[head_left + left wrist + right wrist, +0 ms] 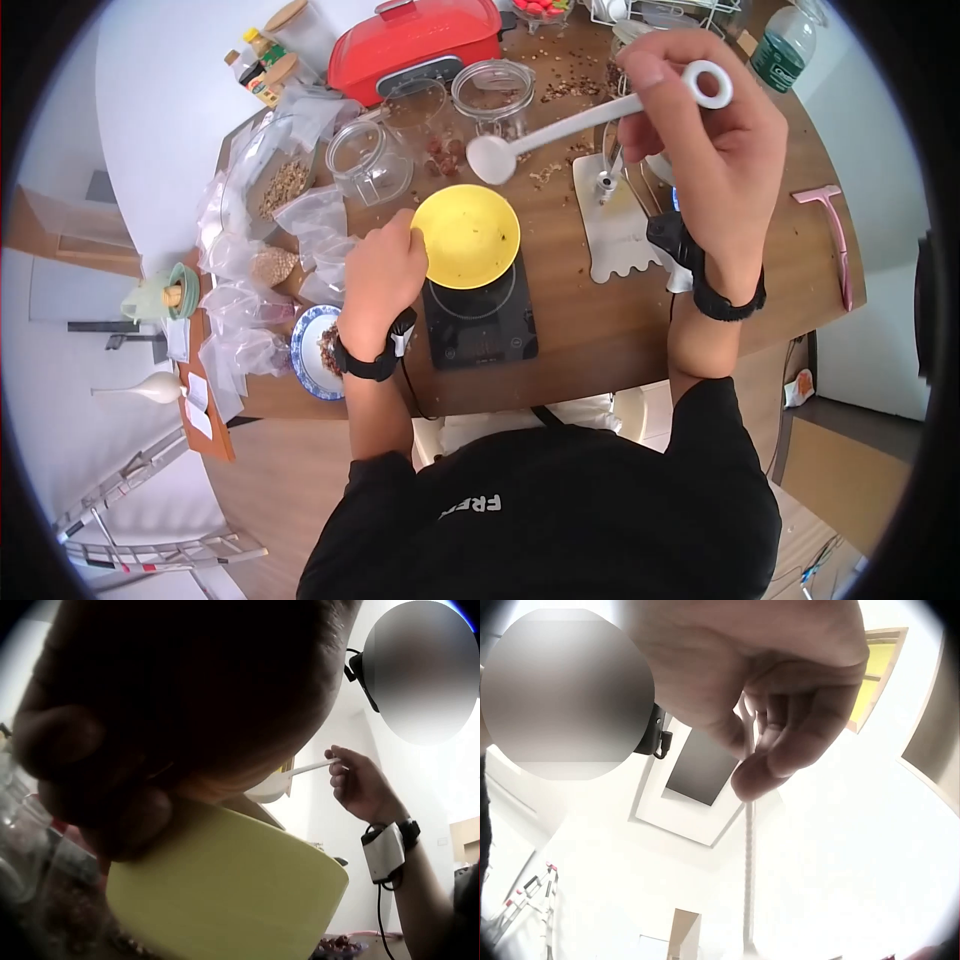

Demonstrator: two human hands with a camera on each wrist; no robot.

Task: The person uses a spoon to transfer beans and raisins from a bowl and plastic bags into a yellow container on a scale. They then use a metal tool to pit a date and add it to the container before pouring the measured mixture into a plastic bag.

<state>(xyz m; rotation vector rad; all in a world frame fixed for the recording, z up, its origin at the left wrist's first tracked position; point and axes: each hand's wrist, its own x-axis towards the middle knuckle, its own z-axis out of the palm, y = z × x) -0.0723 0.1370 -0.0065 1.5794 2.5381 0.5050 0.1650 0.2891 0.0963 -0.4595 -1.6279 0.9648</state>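
A yellow bowl [466, 236] shows its inside to the head view, with a few dark specks in it. My left hand [383, 268] grips its left rim, fingers curled over the edge. In the left wrist view the bowl's pale outer wall [225, 892] fills the lower middle. Below it, a black kitchen scale [482, 340] is partly hidden by the bowl. Raised at the right, my right hand [725, 150] pinches the handle of a white long-handled spoon [570, 126]. The spoon's round head hangs just above the bowl's far rim. Its thin handle [749, 877] points downward in the right wrist view.
Glass jars [370, 165] stand beyond the bowl, before a red cooker [415, 45]. Plastic bags [240, 260] of dry food crowd the left, near a blue-rimmed plate [318, 352]. A wavy-edged metal plate [620, 225] lies at right, a pink razor-like tool [835, 235] farther right. Crumbs litter the table.
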